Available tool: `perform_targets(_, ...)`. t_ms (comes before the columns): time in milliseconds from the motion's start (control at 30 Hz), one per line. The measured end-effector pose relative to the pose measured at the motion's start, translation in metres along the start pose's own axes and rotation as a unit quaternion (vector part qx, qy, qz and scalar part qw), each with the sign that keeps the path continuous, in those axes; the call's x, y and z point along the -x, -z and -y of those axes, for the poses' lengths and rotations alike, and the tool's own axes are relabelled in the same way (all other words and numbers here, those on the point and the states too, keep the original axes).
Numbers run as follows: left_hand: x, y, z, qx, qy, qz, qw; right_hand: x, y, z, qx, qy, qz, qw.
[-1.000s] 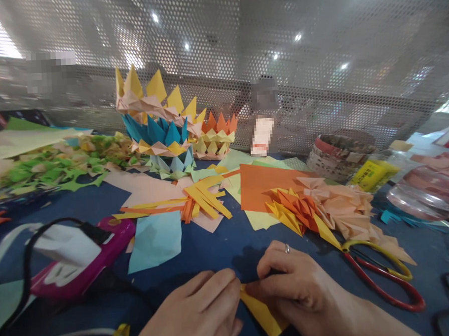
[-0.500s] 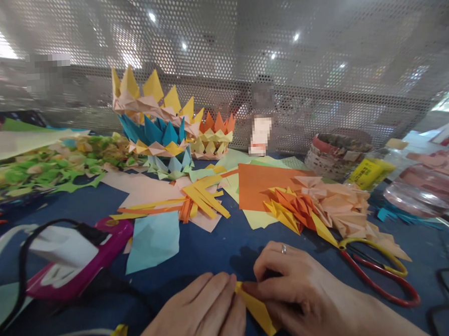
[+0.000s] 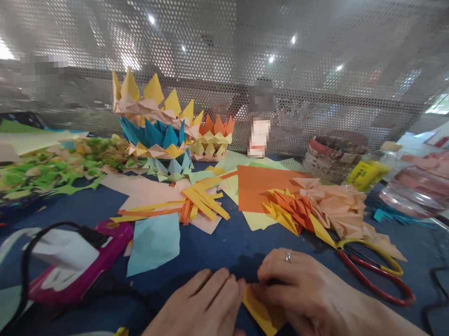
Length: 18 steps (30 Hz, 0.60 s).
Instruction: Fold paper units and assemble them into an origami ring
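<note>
A small piece of folded yellow paper (image 3: 265, 314) lies between my two hands, low at the front of the blue table. My left hand (image 3: 202, 309) has its fingers pressed together at the paper's upper left corner; its thumb is partly hidden. From the other side my right hand (image 3: 302, 289), with a ring on one finger, pinches the paper's top edge with bent fingers. Right of that hand lie scissors with yellow and red handles (image 3: 381, 280), their blades hidden by folded paper. Just beyond are yellow and orange folded paper pieces (image 3: 292, 207) beside a pile of peach ones (image 3: 337, 202).
Folded-paper crowns (image 3: 155, 131) are stacked at the back. Paper strips (image 3: 199, 199) and an orange sheet (image 3: 257, 189) lie mid-table. A magenta power strip (image 3: 83, 275) with cables is left; a bottle with a yellow label (image 3: 370, 173) and a pink clear container (image 3: 428, 182) stand right.
The yellow paper has turned slightly and shows more of its face between my hands. My fingers have shifted a little along its top edge. The view has moved slightly.
</note>
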<state>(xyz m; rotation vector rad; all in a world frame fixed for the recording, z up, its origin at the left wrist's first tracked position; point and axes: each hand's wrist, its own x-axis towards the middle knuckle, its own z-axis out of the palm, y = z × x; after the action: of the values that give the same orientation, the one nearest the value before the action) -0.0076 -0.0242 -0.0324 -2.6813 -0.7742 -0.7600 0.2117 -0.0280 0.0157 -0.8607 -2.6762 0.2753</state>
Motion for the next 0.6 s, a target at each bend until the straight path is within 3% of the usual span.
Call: perform_targets(600, 0.01, -0.008, 0.001, -0.001, -0.011, 0.05, 0.999, 0.015, 0.0, -0.008, 0.104, 0.011, 0.006, 0.995)
